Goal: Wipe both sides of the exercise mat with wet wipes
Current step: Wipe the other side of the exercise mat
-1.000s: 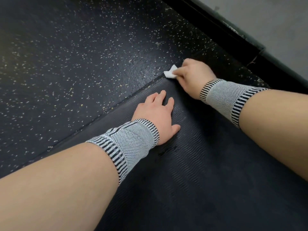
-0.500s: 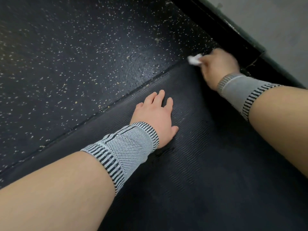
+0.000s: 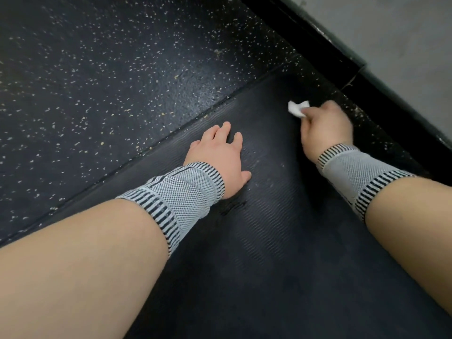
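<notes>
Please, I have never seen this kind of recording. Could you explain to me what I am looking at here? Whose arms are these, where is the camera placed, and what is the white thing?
There is no machine here. A person wears a camera on the head, looking forward and down, so you see that person's own two arms. Both wrists wear grey knitted bands with black stripes. The dark ribbed surface is an exercise mat lying on a speckled floor. The left hand rests flat on the mat, fingers spread. The right hand pinches a small white wet wipe near the mat's far corner. A black baseboard runs along the wall behind it.
</notes>
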